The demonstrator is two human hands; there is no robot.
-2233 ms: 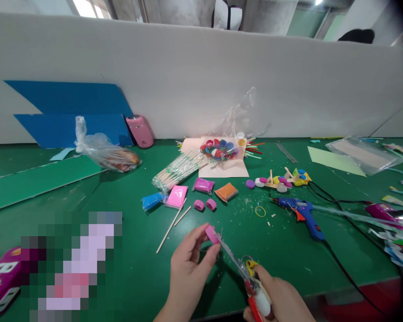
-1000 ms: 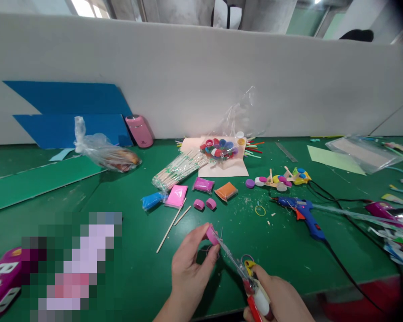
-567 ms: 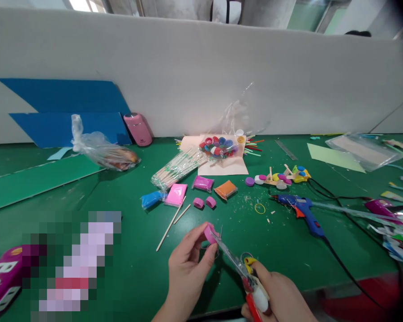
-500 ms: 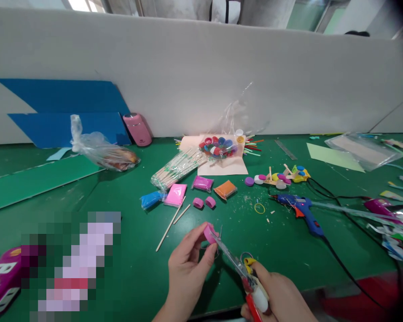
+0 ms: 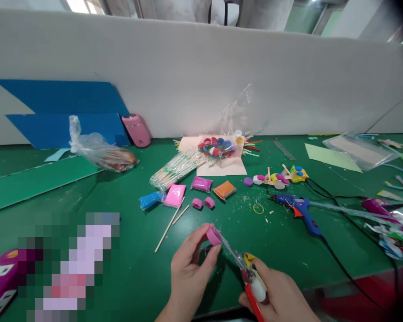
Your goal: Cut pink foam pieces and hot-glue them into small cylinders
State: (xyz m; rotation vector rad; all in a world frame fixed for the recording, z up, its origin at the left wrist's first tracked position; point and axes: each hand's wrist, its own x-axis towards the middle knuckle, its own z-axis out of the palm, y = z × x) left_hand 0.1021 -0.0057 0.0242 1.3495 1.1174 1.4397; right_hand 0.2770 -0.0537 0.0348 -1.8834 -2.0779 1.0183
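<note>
A pink ring-shaped cap is pinched between the thumb and fingers of my left hand. My right hand grips a tool with red and yellow handles, which looks like scissors or pliers. Its tip reaches the right edge of the ring, and a thin dark loop hangs just below. Beyond my hands lie two more pink rings, two thin wooden sticks and a yellow rubber band.
A blue glue gun with its black cord lies at the right. Clay packets, bagged sticks and a bag of colourful caps sit farther back. A magenta power strip is at the left.
My left hand and the pink ring have shifted slightly right, with more of the ring's opening showing. The tool in my right hand has moved slightly and still touches the ring's edge.
</note>
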